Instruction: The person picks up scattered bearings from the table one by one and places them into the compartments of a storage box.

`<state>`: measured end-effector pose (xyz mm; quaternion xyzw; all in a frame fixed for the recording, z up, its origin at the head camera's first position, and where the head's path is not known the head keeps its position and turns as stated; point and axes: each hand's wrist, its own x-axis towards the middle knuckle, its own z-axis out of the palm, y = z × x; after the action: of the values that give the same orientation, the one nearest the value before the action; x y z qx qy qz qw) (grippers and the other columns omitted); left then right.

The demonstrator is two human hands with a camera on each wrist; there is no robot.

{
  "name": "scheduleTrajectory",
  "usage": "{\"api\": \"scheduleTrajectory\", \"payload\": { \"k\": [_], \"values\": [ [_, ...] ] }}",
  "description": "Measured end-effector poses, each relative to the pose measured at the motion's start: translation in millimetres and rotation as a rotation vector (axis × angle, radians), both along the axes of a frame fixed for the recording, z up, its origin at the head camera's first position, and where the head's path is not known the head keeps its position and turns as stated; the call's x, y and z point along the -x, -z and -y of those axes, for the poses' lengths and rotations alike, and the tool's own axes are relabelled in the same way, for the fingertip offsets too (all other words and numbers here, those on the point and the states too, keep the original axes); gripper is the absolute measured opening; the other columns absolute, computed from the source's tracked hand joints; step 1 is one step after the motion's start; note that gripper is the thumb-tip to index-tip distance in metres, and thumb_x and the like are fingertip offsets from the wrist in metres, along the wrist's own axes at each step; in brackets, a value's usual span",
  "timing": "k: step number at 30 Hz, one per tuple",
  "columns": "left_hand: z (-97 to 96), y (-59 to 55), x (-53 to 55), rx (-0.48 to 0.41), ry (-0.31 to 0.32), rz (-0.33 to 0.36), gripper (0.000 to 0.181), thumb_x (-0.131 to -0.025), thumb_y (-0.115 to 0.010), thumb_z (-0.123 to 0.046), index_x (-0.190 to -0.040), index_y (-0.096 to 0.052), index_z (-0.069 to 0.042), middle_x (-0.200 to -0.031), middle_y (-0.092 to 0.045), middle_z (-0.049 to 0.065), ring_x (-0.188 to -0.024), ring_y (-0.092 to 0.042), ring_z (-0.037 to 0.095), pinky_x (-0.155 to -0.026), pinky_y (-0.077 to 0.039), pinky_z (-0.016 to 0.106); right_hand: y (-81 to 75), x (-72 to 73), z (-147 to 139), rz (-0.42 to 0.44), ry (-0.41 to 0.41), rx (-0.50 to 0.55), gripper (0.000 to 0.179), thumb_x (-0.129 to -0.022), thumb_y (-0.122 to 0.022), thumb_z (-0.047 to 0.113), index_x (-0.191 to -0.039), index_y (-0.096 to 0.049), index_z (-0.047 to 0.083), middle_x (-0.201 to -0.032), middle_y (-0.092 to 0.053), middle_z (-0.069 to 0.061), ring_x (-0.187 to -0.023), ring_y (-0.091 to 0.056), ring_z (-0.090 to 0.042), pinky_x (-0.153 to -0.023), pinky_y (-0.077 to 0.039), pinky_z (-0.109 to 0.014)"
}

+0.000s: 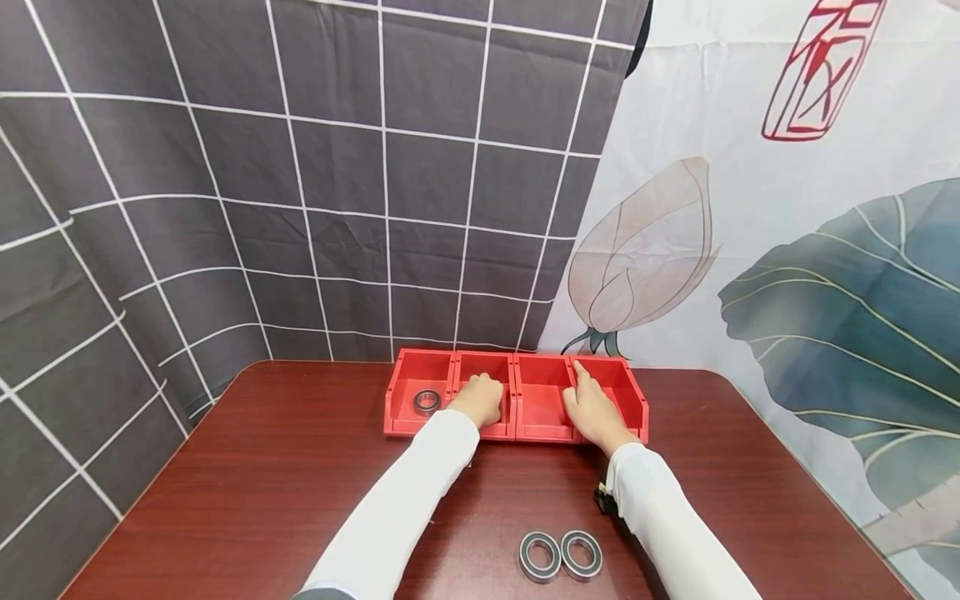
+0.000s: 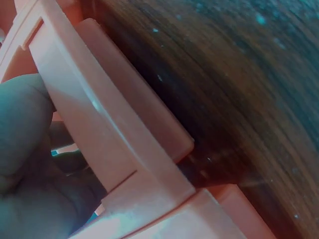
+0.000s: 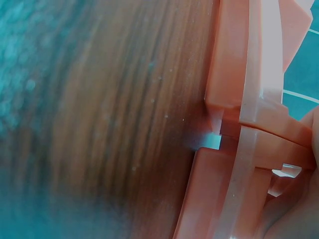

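Observation:
A row of red bins (image 1: 542,427) stands at the back of the table. My left hand (image 1: 480,398) reaches down into the second bin from the left, fingers bent. Its thumb and fingers show behind the bin's front lip (image 2: 94,104) in the left wrist view; whether they hold something I cannot tell. My right hand (image 1: 596,408) grips the wall between the third and fourth bins, index finger stretched toward the back. In the right wrist view, part of that hand (image 3: 294,214) appears beside the bin fronts (image 3: 234,55). One ball bearing (image 1: 427,402) lies in the leftmost bin.
Two more ball bearings (image 1: 540,557) lie side by side on the brown wooden table (image 1: 300,467), near its front, left of my right forearm. Behind the table hang a dark checked cloth (image 1: 330,167) and a white printed cloth (image 1: 675,108).

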<state>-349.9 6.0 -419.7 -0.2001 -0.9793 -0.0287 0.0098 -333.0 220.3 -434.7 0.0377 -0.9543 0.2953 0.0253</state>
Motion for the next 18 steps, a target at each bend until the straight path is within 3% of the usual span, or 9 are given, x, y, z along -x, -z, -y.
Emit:
{"api": "scheduleTrajectory", "payload": {
  "k": [10,18],
  "values": [
    [0.1,0.8,1.1,0.003,0.004,0.025,0.012,-0.086,-0.065,-0.010,-0.093,-0.074,-0.007,-0.097,-0.067,0.013,-0.089,-0.059,0.027,-0.084,-0.050,0.037,1.1,0.6,0.7,0.007,0.007,0.010,0.067,-0.099,-0.038,0.029,-0.155,-0.009,0.007,-0.152,-0.029,-0.022,-0.135,-0.035,-0.041,-0.106,-0.030,-0.061],
    [1.5,-2.4,-2.8,-0.014,0.018,-0.028,0.020,-0.087,-0.067,-0.012,-0.105,-0.071,-0.005,-0.106,-0.057,0.016,-0.094,-0.056,0.027,-0.083,-0.054,0.037,0.8,-0.8,0.1,0.006,0.003,0.010,0.067,-0.099,-0.038,0.029,-0.155,-0.008,0.007,-0.153,-0.027,-0.022,-0.136,-0.034,-0.041,-0.106,-0.030,-0.062]
  ]
}}
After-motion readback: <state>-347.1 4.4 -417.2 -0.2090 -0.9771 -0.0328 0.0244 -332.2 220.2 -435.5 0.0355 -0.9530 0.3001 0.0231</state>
